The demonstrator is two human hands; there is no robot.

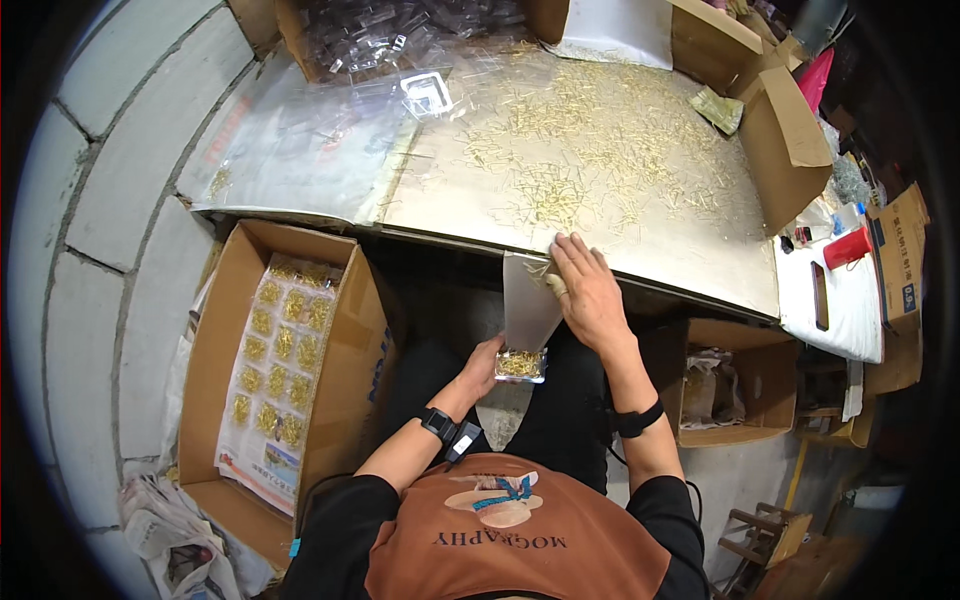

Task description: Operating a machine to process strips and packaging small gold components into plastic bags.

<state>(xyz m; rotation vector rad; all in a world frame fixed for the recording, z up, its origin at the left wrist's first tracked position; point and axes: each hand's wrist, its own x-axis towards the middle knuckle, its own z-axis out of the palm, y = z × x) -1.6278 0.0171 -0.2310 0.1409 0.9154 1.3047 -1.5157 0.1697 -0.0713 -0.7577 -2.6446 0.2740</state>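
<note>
Below the table's front edge slopes a pale metal chute (530, 303), with a few gold-coloured wire hooks near its top. At its lower end sits a small clear plastic box (521, 366) filled with gold hooks. My left hand (484, 364) grips this box from its left side; the fingertips are partly hidden. My right hand (590, 292) lies with fingers stretched out at the table edge, beside the chute's upper right side. Its thumb wears a pale covering. Many loose gold wire hooks (560, 200) are spread over the table just beyond those fingers.
Clear plastic boxes (400, 40) are heaped at the table's far left. Down on my left, a cardboard box (345, 300) holds rows of filled clear boxes (283, 343). Another cardboard box (765, 400) stands at right, below a red cylinder (848, 247). Cardboard walls (785, 150) border the table.
</note>
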